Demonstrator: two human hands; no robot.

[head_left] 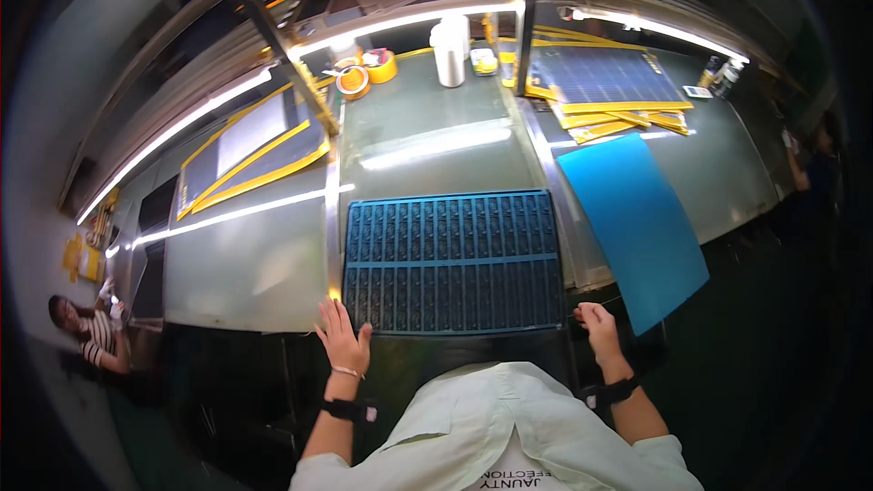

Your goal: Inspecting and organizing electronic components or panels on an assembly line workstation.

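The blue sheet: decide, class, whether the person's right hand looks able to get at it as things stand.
Probably yes: the right hand is close beside the blue sheet, whose near end juts past the bench, and nothing bulky shows between them. Whether the hand's curled fingers hold something is unclear.

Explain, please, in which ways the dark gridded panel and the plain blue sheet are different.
The gridded panel is divided into many small dark cells, while the blue sheet is plain and bright. The gridded panel lies nearly square to the person; the blue sheet lies slanted, to the right. The blue sheet juts well past the table's front edge, whereas the gridded panel's near side lies close to it. Both look flat.
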